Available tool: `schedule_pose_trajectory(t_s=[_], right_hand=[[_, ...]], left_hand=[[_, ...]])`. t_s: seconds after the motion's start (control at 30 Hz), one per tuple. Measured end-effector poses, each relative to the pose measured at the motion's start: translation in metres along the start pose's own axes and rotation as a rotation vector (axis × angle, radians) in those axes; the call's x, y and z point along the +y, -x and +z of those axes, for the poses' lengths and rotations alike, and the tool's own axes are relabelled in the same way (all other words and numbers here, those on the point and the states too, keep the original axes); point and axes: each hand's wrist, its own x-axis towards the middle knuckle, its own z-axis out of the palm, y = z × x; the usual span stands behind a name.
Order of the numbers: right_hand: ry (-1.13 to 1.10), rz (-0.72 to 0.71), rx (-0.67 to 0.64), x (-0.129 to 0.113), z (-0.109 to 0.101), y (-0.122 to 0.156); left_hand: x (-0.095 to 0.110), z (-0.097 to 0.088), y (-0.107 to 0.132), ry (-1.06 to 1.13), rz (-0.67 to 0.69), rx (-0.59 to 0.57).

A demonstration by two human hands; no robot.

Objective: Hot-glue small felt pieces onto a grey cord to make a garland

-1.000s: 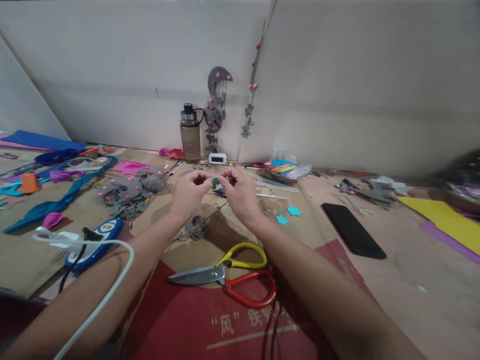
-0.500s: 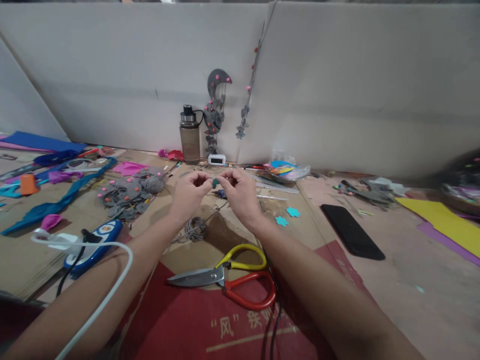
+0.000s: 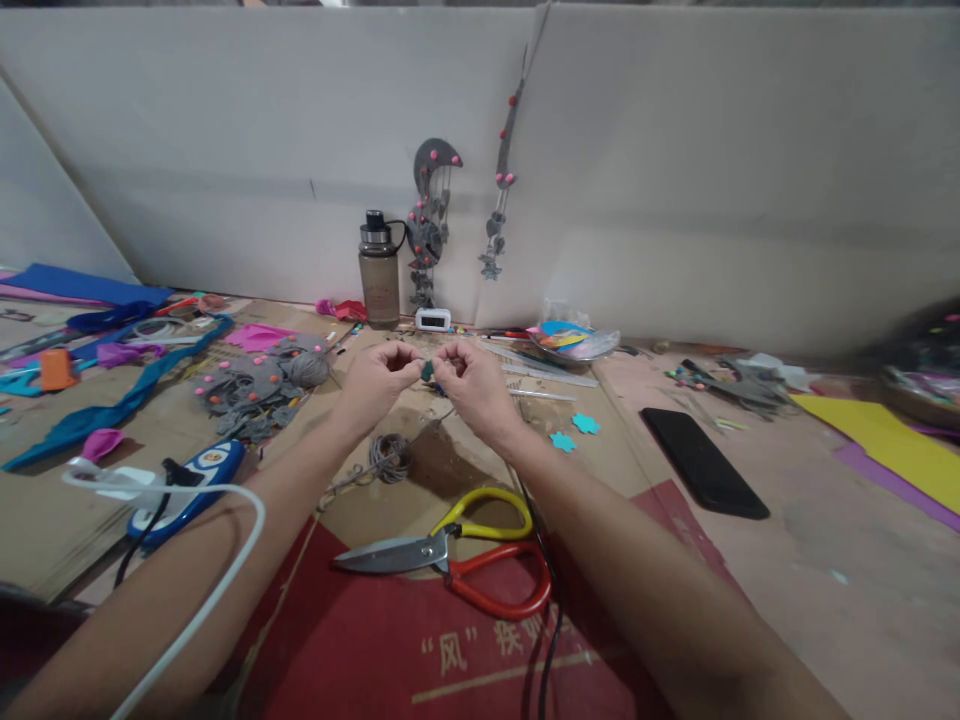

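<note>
Left hand (image 3: 380, 385) and right hand (image 3: 472, 392) pinch the small dark-green piece (image 3: 427, 371) beyond the scissors (image 3: 429, 551); light pressure at its edges should avoid creasing.

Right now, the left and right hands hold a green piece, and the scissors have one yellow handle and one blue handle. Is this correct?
Not fully: the head view shows the scissors have one yellow handle and one red handle, not blue. The left hand and right hand do hold the green piece.
</note>
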Motion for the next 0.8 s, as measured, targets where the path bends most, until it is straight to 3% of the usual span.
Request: schedule_pose_trajectory(t_s=[0.23,0.33,0.47,0.8], right_hand=[[-0.272,0.189,-0.104,0.003,0.005,-0.004],[-0.327,0.274,-0.098,0.005,0.005,-0.004],[-0.336,0.285,-0.067,0.008,0.004,-0.004],[-0.215,0.170,-0.087,0.013,0.005,-0.003]], left_hand=[[-0.009,-0.002,-0.006,0.164,-0.115,-0.096],[-0.013,-0.004,-0.009,0.216,-0.228,-0.146],[-0.010,-0.007,-0.010,0.238,-0.298,-0.203],[-0.004,-0.007,-0.007,0.082,-0.163,-0.139]])
